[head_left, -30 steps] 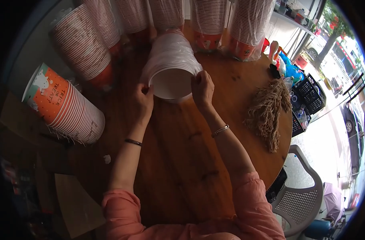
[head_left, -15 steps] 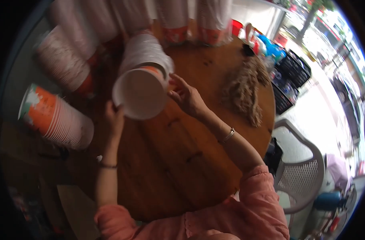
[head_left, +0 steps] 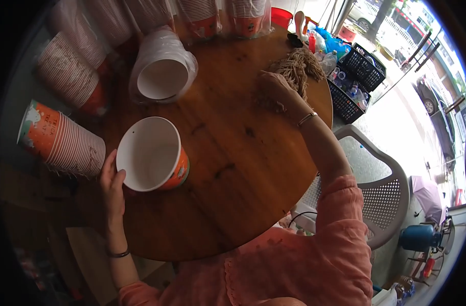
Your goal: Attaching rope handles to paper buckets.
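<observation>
A large paper bucket [head_left: 179, 171], white inside with an orange printed outside, stands on the round wooden table with its mouth tilted toward me. My left hand [head_left: 113, 186] is at its left side, thumb and fingers against the wall near the rim. My right hand [head_left: 281, 87] reaches to the far right, its fingers closed on a bundle of brown twine [head_left: 297, 71]; the fingertips are partly hidden. Beyond the bucket lies a plastic-wrapped stack of buckets [head_left: 159, 46], its white open end facing me. Left of my left hand another nested stack [head_left: 64, 140] lies tilted.
More bagged bucket stacks [head_left: 197, 18] line the table's far and left edges. Behind the twine are a red tub [head_left: 281, 18] and bottles. Black crates [head_left: 363, 69] stand beyond the table's right edge, and a grey plastic chair [head_left: 381, 199] stands at the right.
The single bucket has come away from the wrapped stack, nearer to me and to the left, with my left hand. My right hand has moved from beside the bucket over to the twine.
</observation>
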The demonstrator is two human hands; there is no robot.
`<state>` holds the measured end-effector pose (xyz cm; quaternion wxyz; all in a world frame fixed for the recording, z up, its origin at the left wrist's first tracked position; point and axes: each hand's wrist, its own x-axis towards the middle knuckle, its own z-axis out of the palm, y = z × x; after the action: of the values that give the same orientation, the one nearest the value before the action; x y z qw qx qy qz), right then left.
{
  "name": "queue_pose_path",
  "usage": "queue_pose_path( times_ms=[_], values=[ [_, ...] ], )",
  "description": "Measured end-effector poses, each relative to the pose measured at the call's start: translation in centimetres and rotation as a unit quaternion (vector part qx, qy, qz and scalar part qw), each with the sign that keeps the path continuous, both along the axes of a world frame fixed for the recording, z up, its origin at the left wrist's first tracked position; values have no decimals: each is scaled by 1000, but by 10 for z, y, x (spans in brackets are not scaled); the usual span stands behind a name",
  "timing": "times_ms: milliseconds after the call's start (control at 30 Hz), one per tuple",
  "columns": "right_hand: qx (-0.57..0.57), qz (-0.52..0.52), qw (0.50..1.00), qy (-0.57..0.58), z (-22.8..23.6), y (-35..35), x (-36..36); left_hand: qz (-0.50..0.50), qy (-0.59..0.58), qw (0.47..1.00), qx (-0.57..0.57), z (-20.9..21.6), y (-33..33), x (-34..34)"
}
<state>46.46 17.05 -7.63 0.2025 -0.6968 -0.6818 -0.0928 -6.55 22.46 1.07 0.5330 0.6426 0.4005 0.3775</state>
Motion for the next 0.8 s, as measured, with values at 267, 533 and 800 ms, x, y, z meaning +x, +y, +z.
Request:
queue_pose_path(
  times_ms=[267, 533, 800],
  values=[
    [23, 69, 986, 152, 35, -26, -73, 116, 150, 926, 327, -36, -31, -33],
    [28, 163, 867, 471, 53, -78, -244, -137, 79, 945, 286, -36, -103, 62],
    [62, 202, 898, 386, 48, -72, -298, -114, -119, 986, 1, -70, -92, 52]
  ],
)
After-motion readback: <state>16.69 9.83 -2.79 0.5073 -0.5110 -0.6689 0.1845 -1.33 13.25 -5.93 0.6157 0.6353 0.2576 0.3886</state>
